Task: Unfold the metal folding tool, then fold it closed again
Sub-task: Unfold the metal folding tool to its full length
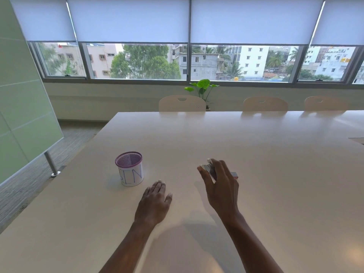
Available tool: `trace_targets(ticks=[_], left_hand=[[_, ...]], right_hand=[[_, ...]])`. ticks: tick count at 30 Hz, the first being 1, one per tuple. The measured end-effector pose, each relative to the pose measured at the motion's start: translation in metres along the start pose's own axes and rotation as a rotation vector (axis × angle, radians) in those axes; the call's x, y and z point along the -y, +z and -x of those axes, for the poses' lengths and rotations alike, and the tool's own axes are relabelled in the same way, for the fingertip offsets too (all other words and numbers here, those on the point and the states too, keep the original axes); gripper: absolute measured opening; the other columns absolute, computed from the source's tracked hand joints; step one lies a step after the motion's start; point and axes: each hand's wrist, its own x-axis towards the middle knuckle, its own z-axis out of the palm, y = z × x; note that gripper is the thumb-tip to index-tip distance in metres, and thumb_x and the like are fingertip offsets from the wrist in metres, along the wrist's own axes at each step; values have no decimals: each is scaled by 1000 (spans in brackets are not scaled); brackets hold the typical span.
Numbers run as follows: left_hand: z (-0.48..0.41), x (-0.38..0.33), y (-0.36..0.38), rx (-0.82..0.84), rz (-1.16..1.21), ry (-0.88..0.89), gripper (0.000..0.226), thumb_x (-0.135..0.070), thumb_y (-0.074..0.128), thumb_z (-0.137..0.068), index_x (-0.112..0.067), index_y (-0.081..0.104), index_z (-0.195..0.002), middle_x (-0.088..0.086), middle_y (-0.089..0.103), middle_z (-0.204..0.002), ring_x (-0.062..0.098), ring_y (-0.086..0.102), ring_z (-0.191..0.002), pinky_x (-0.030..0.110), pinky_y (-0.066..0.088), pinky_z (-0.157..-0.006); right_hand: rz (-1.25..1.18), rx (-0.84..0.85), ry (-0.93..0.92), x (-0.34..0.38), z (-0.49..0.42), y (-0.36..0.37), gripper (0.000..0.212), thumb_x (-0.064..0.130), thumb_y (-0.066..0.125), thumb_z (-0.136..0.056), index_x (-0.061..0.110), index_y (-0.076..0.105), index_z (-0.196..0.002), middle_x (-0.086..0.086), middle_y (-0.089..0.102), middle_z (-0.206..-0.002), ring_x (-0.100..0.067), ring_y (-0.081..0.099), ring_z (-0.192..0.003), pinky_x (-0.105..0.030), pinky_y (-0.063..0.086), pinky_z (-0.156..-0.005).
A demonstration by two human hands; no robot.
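Tool: shiny silver metal folding tool [209, 171], right of frame centre, gripped just above the pale glossy table [256, 154].
Right hand [220, 184]: fingers and thumb clamped around the tool.
Left hand [154, 201]: flat on the table, empty, fingers spread.
Fold state: cannot tell; the hand covers most of it.
Risk: one-handed unfolding may let the smooth metal slip; closing sections may pinch fingers.
Bystander: purple mesh cup [130, 168], centre left, well apart.

Single head-worn wide-angle view, facing forward and down. Long pale glossy table [256, 146] close below; wide window wall [189, 62] far opposite.
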Motion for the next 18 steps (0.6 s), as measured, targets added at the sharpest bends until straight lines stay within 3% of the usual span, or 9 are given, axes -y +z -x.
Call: trace_targets(ticks=[5,9,13,16,18], left_hand=[[1,0,1,-2,-16,2,58,-44,30,-99,-15,30,-150,1,24,-162,9,16,-149,30,8,-121],[1,-1,-1,4,-13,2,58,-44,30,-100,-15,29,-150,2,23,-162,10,15,-149,30,8,-121],[2,-1,-3,10,-10,1,58,-44,30,-100,-15,28,-151,2,23,-162,10,15,-149,31,8,-121],[1,-2,-4,13,-8,2,58,-43,30,-100,-15,28,-151,2,23,-162,10,16,-149,31,9,-122],[2,-3,-4,16,-9,4,58,-43,31,-100,-15,29,-151,2,23,-162,11,16,-149,31,10,-122]], right_hand=[[17,3,-43,-3,1,0,25,49,57,-91,27,58,-102,9,70,-88,-11,67,-69,-18,39,-54],[2,-1,23,-2,0,-2,34,57,51,-91,26,59,-104,12,67,-93,-5,65,-76,0,28,-59],[-1,20,-30,0,1,-1,30,53,53,-91,26,59,-102,10,69,-91,-6,66,-72,-15,36,-55],[-38,23,19,1,1,-1,33,57,52,-90,27,57,-106,13,65,-97,6,63,-76,-12,36,-57],[-10,29,-14,-1,1,0,30,52,55,-91,25,58,-103,11,67,-93,-2,65,-71,-17,39,-54]])
